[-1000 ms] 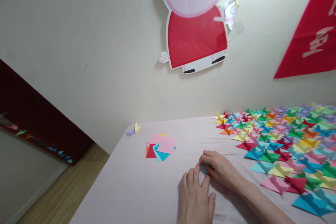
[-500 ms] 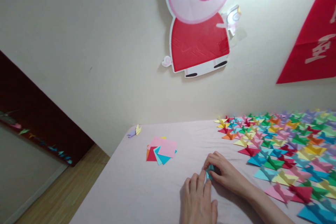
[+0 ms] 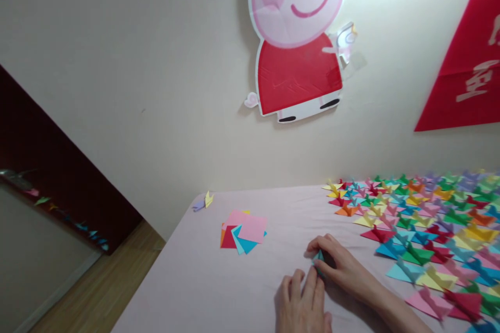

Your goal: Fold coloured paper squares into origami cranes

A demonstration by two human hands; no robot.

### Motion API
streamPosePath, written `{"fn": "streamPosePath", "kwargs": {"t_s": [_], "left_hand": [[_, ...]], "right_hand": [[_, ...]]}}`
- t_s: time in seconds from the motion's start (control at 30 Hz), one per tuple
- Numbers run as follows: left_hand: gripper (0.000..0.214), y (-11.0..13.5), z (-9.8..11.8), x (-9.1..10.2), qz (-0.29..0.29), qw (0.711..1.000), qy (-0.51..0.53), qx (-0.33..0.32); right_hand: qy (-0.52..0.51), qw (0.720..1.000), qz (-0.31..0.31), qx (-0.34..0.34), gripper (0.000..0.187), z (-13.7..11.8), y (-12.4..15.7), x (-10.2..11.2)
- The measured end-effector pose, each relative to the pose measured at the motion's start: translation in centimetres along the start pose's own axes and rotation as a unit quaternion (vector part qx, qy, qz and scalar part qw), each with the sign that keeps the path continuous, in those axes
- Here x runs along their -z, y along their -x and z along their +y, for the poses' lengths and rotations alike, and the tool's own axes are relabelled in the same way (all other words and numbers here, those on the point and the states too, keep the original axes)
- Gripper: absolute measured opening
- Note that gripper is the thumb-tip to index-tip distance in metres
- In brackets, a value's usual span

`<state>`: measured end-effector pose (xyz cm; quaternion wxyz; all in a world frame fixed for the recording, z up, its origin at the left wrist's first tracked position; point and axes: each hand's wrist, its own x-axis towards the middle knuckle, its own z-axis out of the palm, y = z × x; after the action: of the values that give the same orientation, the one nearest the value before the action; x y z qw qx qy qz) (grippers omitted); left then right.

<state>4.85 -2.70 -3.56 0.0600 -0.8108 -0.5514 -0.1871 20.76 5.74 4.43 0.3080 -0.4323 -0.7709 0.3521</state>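
A small light-blue folded paper (image 3: 318,260) rests on the pink-covered table, mostly hidden by my fingers. My right hand (image 3: 339,265) is closed round it, with thumb and index finger pinching it from the right. My left hand (image 3: 302,302) lies palm down just in front, fingers stretched forward and its index and middle fingertips at the paper's near edge. The other fingers of my left hand are slightly bent on the cloth. How the paper is folded cannot be made out.
A fanned stack of coloured paper squares (image 3: 252,229) lies left of my hands. Rows of folded paper cranes (image 3: 417,255) cover the table's right side. Two folded papers (image 3: 203,202) sit at the far left corner. The wall (image 3: 175,88) stands behind the table.
The view has tilted slightly, so everything sits a little lower in it. My left fingers have drawn closer together and bent slightly; my right hand keeps its pinch on the paper.
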Motion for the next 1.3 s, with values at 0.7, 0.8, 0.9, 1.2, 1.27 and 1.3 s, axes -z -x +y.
{"fn": "streamPosePath", "kwargs": {"t_s": [0.7,0.8,0.9,1.2,1.27,1.3], "left_hand": [[0.062,-1.4,1.3,2.9,-0.059,0.998,0.018,0.017],[0.061,-1.5,1.4,3.9,-0.073,0.997,0.027,0.018],[0.059,-1.8,1.4,5.3,-0.09,0.995,0.047,0.016],[0.06,-2.4,1.4,6.7,-0.111,0.991,0.074,0.015],[0.059,-2.4,1.4,6.8,-0.117,0.99,0.08,0.017],[0.059,-2.4,1.4,6.8,-0.121,0.989,0.083,0.019]], "right_hand": [[0.027,0.992,0.119,-0.023,0.023,2.1,-0.2,-0.9],[0.048,0.99,0.126,-0.026,0.028,2.2,-0.3,-0.6],[0.13,0.983,0.128,-0.017,0.036,2.0,-0.3,-0.1],[0.153,0.985,0.084,0.01,0.03,1.4,-0.1,0.1],[0.151,0.984,0.093,0.013,0.031,1.4,-0.1,0.3],[0.152,0.983,0.098,0.014,0.031,1.3,0.0,0.4]]}}
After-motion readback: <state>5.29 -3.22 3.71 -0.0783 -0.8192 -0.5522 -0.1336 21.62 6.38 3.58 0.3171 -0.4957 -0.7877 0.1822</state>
